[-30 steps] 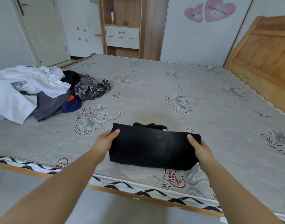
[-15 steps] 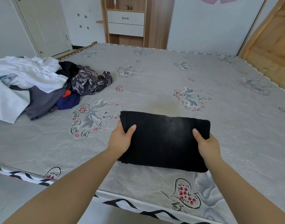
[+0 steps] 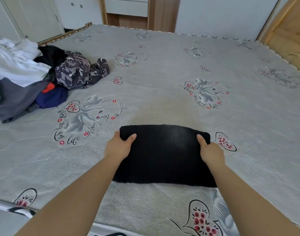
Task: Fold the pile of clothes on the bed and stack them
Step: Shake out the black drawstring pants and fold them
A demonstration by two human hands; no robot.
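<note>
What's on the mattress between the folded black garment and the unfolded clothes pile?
In the head view, only printed mattress shows between the folded black garment and the clothes pile: the swan-and-heart motif, no loose items.

My two bare forearms reach forward from the bottom of the view, roughly parallel and a little apart. My left hand [image 3: 118, 145] grips the far left corner of the folded black garment [image 3: 164, 155], thumb lying on top and the other fingers tucked out of sight at the edge. My right hand [image 3: 211, 151] grips the far right corner the same way (thumb straight along the top, the rest hidden underneath or behind, I cannot tell which). Both wrists are straight, backs of the hands facing up.
</note>
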